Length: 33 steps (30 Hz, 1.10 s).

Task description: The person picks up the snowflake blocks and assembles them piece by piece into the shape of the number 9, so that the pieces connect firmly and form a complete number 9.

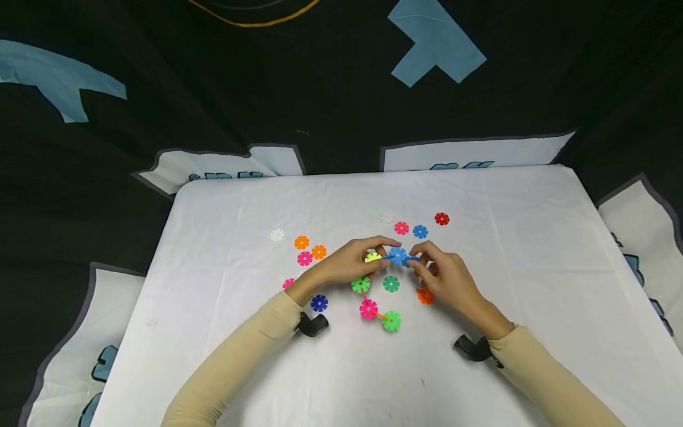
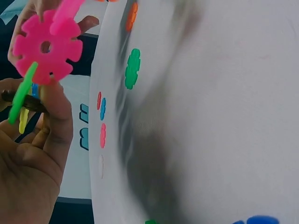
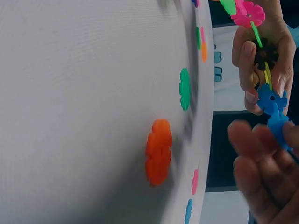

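Note:
A chain of notched plastic snowflake discs hangs between the two hands. My left hand [image 1: 349, 261] grips its middle, fingers round a dark disc [image 3: 264, 52] and beside a yellow disc [image 1: 372, 257]. From there a green disc [image 1: 360, 286], a pink disc [image 1: 368, 309] and an end green disc [image 1: 392, 321] trail toward me. On the other side a light blue disc [image 1: 397, 255] follows the yellow one. My right hand [image 1: 448, 277] pinches the last blue disc [image 3: 279, 128], which meets the light blue disc edge to edge, between thumb and fingertips.
Loose discs lie on the white-covered table [image 1: 533, 249]. Among them are a green one [image 1: 391, 283], an orange one [image 1: 425, 296] near the right hand, a dark blue one [image 1: 319, 303] by the left wrist, and a red one [image 1: 441, 219] farther back.

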Each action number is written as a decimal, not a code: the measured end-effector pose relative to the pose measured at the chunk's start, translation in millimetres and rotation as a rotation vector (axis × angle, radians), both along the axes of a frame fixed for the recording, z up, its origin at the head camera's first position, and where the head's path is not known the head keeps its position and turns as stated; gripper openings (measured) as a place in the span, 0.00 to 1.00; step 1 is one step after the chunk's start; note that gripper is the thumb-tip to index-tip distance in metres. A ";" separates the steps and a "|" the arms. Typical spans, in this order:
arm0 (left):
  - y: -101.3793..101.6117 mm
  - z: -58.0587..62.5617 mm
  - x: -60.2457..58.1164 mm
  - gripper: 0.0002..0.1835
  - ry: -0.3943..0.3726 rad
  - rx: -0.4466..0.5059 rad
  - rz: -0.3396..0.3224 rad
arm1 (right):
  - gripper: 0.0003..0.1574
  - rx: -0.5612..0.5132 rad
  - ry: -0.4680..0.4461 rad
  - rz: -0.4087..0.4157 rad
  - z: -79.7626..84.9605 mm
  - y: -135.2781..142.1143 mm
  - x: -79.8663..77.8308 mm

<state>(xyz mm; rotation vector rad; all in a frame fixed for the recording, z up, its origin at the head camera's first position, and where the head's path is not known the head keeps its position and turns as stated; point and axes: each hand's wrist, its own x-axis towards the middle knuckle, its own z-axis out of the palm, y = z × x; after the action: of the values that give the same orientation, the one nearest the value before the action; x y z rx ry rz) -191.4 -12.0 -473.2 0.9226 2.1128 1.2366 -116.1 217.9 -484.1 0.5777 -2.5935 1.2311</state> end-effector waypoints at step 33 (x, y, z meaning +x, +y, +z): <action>0.0 -0.5 1.7 0.20 -0.015 0.022 -0.027 | 0.27 -0.012 0.278 0.111 -7.6 -1.5 0.0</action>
<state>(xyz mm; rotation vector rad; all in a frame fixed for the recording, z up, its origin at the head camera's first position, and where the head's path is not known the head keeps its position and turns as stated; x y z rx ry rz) -189.7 -11.9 -473.7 0.9450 2.0722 1.2514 -116.1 216.4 -491.7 0.8364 -2.3487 1.1073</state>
